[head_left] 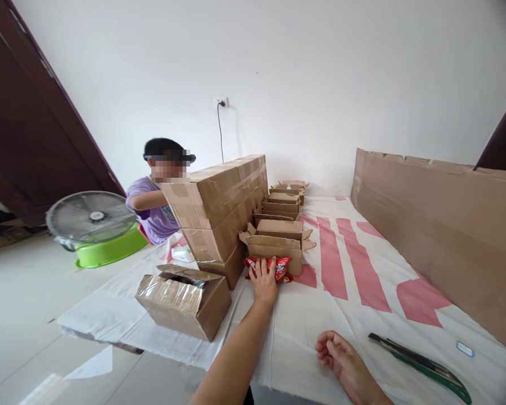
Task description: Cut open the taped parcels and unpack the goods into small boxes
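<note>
Lying on desk (pixel 295 326) just before open carton (pixel 274 246), inside hidden: red packet (pixel 282 269), left hand (pixel 264 281) spread over it. Right hand (pixel 340 358) loosely part-open near cutter (pixel 425 368). Taped carton (pixel 172 313): flap ajar, interior dark.

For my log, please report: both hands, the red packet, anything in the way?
Left hand on red packet. Right hand loosely curled, no object visible. Open carton just beyond packet. Utility knife lies beside right hand.

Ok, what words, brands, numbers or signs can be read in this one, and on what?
No text reads clearly.
Red packet: pale lettering, partly covered by the left hand, too blurred to read.
Fan hub: faint mark, too small.
Blue-edged rectangle on the cloth: too small.
</note>
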Motion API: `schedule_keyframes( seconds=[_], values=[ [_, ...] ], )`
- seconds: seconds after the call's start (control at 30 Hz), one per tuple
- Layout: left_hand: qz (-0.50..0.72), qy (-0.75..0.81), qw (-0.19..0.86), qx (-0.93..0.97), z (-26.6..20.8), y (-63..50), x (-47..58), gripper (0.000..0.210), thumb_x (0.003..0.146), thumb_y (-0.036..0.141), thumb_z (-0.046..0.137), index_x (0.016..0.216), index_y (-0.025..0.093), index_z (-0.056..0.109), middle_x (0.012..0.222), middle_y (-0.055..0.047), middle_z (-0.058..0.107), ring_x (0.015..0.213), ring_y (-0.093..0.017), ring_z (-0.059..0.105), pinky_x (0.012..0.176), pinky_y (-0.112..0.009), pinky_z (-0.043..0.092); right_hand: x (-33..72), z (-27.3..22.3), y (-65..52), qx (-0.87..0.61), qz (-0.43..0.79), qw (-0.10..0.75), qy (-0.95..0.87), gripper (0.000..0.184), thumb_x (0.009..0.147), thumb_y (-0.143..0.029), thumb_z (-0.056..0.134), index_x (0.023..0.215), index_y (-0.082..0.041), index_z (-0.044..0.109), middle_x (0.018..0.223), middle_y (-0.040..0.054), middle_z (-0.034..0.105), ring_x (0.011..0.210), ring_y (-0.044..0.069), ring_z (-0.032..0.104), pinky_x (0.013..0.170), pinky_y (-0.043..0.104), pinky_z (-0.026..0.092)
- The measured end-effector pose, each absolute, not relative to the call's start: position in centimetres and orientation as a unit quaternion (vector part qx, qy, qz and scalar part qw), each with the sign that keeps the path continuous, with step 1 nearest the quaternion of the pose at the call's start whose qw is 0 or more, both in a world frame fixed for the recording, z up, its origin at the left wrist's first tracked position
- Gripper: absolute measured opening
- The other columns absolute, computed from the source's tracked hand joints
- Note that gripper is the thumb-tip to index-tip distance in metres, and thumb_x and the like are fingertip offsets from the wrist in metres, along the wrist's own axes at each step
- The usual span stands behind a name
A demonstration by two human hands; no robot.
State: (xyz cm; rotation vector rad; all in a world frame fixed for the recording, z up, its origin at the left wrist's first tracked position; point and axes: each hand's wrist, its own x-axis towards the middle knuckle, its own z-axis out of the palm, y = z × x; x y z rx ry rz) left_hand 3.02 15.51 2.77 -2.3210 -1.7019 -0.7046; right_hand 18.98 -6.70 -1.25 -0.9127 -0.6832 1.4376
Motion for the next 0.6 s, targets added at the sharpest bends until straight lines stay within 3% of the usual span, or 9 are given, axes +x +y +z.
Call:
schedule_keyframes(
  seconds=[0.13, 0.23, 0.3, 0.4, 0.5, 0.6],
  values=[
    [-0.240, -0.563, 0.071, -0.788, 3.1, 14.1, 2.9, 0.082, 0.074, 0.022, 0.072, 0.148, 0.016, 0.038, 0.152, -0.023, 0.039, 0.142, -0.040, 0.031, 0.114, -0.062, 0.021, 19.1, -1.3, -6.8, -0.406, 0.614, 0.605, -0.301, 0.034, 0.078, -0.053, 0.074, 0.092, -0.022, 0.072, 0.086, 0.0029, 0.071, 0.079, 0.016, 0.059, 0.074, 0.030, 0.043],
    [-0.241, -0.517, 0.070, -0.819, 5.0, 11.6, 1.5, 0.091, 0.068, 0.026, 0.079, 0.149, 0.023, 0.036, 0.159, -0.018, 0.028, 0.147, -0.039, 0.021, 0.115, -0.061, 0.020, 19.2, -1.3, -6.8, -0.414, 0.616, 0.599, -0.301, 0.035, 0.078, -0.054, 0.074, 0.093, -0.023, 0.072, 0.087, 0.0035, 0.071, 0.080, 0.017, 0.060, 0.074, 0.030, 0.043],
    [-0.263, -0.446, 0.087, -0.851, 7.2, 9.7, -0.5, 0.083, 0.072, 0.028, 0.076, 0.147, 0.024, 0.039, 0.160, -0.016, 0.027, 0.149, -0.037, 0.017, 0.116, -0.059, 0.018, 19.3, -1.3, -6.8, -0.415, 0.620, 0.595, -0.299, 0.035, 0.078, -0.054, 0.073, 0.094, -0.023, 0.072, 0.089, 0.0038, 0.071, 0.081, 0.017, 0.060, 0.076, 0.031, 0.044],
    [-0.320, -0.387, 0.155, -0.851, 11.1, 8.1, -5.3, 0.053, 0.087, 0.034, 0.061, 0.138, 0.024, 0.052, 0.154, -0.014, 0.039, 0.149, -0.032, 0.020, 0.118, -0.055, 0.013, 19.3, -1.3, -6.8, -0.414, 0.626, 0.589, -0.299, 0.034, 0.079, -0.053, 0.073, 0.095, -0.023, 0.072, 0.090, 0.0043, 0.072, 0.083, 0.018, 0.061, 0.077, 0.031, 0.044],
    [-0.317, -0.504, 0.179, -0.783, 14.3, 9.4, -11.6, 0.044, 0.092, 0.040, 0.051, 0.131, 0.023, 0.059, 0.151, -0.012, 0.043, 0.147, -0.032, 0.022, 0.119, -0.054, 0.012, 19.3, -1.2, -6.9, -0.415, 0.628, 0.585, -0.300, 0.034, 0.078, -0.053, 0.074, 0.094, -0.023, 0.072, 0.090, 0.0044, 0.072, 0.084, 0.018, 0.061, 0.078, 0.032, 0.045],
    [-0.246, -0.674, 0.112, -0.687, 15.5, 12.6, -17.8, 0.044, 0.091, 0.050, 0.046, 0.122, 0.026, 0.067, 0.150, -0.010, 0.044, 0.147, -0.040, 0.013, 0.114, -0.062, 0.015, 19.3, -1.0, -7.0, -0.421, 0.628, 0.583, -0.298, 0.034, 0.078, -0.054, 0.074, 0.093, -0.024, 0.072, 0.089, 0.0038, 0.071, 0.083, 0.018, 0.060, 0.078, 0.031, 0.045]
  ],
)
